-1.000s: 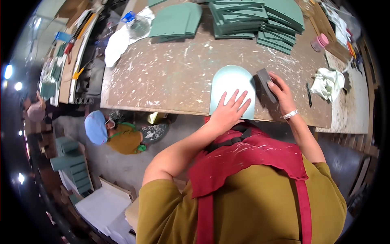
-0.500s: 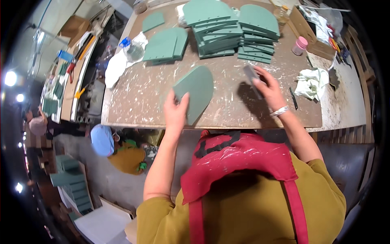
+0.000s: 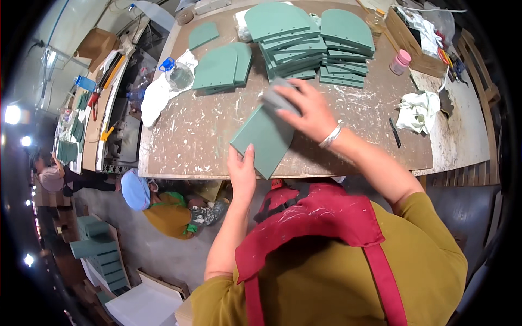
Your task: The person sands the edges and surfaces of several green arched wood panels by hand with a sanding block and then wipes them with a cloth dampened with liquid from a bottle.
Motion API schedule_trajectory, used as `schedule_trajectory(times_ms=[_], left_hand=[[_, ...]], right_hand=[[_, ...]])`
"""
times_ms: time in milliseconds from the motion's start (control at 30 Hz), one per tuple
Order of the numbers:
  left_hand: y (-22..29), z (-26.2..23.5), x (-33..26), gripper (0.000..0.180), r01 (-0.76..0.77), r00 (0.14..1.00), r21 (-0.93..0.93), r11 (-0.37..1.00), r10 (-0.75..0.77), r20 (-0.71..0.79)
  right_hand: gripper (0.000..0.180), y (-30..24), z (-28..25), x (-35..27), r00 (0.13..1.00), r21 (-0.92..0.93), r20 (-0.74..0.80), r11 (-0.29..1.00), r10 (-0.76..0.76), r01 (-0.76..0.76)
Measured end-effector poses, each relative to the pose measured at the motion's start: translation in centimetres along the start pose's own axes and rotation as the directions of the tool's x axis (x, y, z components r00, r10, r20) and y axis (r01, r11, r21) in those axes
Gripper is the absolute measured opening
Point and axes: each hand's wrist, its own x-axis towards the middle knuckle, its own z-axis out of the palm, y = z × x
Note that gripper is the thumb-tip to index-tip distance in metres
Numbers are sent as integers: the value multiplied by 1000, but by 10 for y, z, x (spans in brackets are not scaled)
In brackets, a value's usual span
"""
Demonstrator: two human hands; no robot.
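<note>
My left hand [image 3: 242, 169] grips a green painted board [image 3: 264, 142] by its near left edge, close to the table's front. The board is tilted, with its straight edge toward the left hand. In my right hand [image 3: 311, 113] is a grey sanding block [image 3: 278, 101], blurred by motion, pressed against the far end of the board. That hand and the block hide the board's rounded end. Beyond them stand a tall stack of green round-ended boards [image 3: 278, 24] and a second stack [image 3: 346, 28] to its right.
Further green boards [image 3: 215, 68] lie at the left, near a clear bottle with a blue cap [image 3: 178, 76] on a white cloth [image 3: 156, 100]. At right are a pink bottle [image 3: 400, 62], a crumpled cloth [image 3: 417, 111] and a wooden box [image 3: 411, 46]. Another person [image 3: 168, 212] is low at left.
My right hand has moved left with the sanding block, from apart onto the board's far end. The board has turned, and my left hand has shifted slightly toward me and right.
</note>
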Motion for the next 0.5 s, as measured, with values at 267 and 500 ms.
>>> schedule_trajectory(times_ms=[267, 500], left_hand=[[-54, 4, 4, 26, -9, 996, 82, 997, 16, -84], [-27, -2, 7, 30, -43, 999, 20, 999, 44, -31]], right_hand=[[46, 49, 23, -22, 948, 69, 180, 957, 264, -280], [49, -11, -2, 6, 982, 134, 184, 989, 29, -54]])
